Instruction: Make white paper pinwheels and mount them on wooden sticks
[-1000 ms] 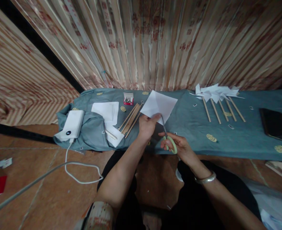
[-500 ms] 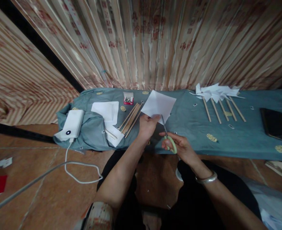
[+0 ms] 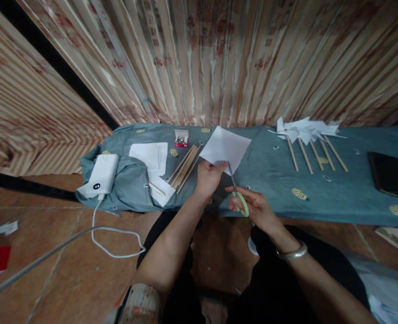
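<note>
A square sheet of white paper [image 3: 226, 145] is pinched along its near edge by my left hand [image 3: 208, 177]. My right hand [image 3: 253, 204] grips scissors [image 3: 241, 202] with light green handles. Their blades reach up to the paper's near edge, just right of my left fingers; whether they are open or closed there is hard to make out. Left of my left hand lies a bundle of wooden sticks [image 3: 184, 170]. Beyond it sits a small red-and-white box [image 3: 181, 138] with small metal pieces inside.
White paper sheets [image 3: 145, 155] and a white power bank [image 3: 104, 174] with a cable lie on the left. At the right are several white paper pinwheels [image 3: 307, 130] on sticks and a black phone [image 3: 390, 175]. A green-grey cloth [image 3: 266, 180] covers the narrow surface, with a curtain [image 3: 199, 63] behind.
The paper has shifted very slightly to the right and turned a little. Both hands stay almost in place, with the scissors still at the paper's near edge.
</note>
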`<state>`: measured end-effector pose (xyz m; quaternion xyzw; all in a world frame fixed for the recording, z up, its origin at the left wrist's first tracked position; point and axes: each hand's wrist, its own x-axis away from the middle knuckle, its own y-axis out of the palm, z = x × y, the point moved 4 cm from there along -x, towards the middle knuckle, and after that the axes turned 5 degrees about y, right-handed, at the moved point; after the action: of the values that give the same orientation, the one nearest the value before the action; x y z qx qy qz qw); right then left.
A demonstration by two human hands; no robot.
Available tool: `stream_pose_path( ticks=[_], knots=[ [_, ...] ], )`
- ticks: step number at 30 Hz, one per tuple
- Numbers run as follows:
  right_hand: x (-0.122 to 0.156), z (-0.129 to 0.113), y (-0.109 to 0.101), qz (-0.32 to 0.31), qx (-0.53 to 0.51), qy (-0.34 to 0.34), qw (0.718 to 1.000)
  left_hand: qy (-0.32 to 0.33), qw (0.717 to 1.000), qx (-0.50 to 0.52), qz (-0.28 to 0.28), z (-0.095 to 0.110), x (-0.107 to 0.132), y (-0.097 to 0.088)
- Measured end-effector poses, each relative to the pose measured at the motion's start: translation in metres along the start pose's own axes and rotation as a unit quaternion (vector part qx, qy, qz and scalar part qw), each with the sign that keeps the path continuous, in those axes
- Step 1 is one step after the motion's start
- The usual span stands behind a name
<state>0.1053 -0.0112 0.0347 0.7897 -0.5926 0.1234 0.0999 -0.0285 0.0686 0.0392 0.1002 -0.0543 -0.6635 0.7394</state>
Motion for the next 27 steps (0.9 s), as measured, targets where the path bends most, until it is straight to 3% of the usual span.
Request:
stream_pose_path(
  ticks=[27],
  knots=[
    [-0.0014,0.0056,-0.0035,0.041,-0.035,0.002,0.999,-0.015,1.000,-0.014,-0.012,0.0042,0.0071,0.0083]
  ],
)
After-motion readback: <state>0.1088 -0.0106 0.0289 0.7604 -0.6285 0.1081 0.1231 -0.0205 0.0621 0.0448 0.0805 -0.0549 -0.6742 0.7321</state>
